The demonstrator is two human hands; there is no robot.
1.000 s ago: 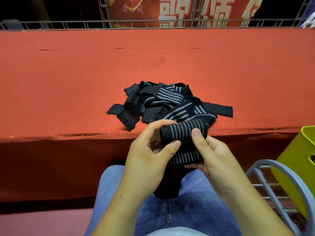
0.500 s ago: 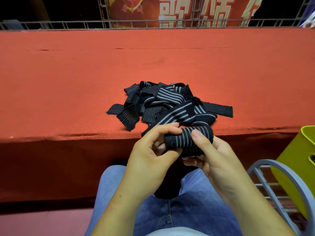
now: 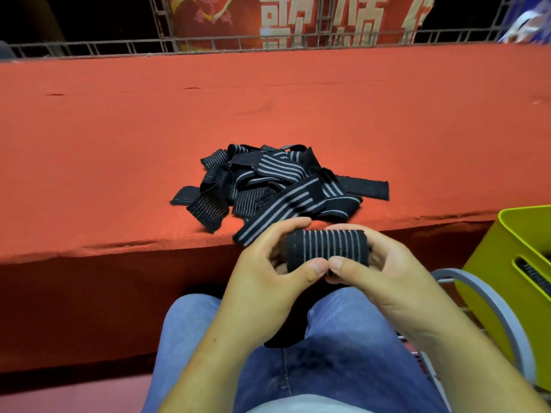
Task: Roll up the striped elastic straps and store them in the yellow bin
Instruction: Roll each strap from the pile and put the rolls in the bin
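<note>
Head view: left hand (image 3: 268,275) and right hand (image 3: 390,281) both grip the rolled striped strap (image 3: 326,247) above the lap, thumbs touching. Loose strap pile (image 3: 268,180) lies at 12 o'clock on the red surface (image 3: 119,150), one end overhanging the near edge. Yellow bin (image 3: 504,263) stands at 3 o'clock, with a grey rail (image 3: 489,305) between it and the right forearm. The surface extends wide toward 9 o'clock.

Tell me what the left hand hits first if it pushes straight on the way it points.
Probably the loose black grey-striped strap end hanging over the front edge of the red carpeted ledge, just beyond the left hand, which grips the rolled striped strap. Depth is unclear.
</note>
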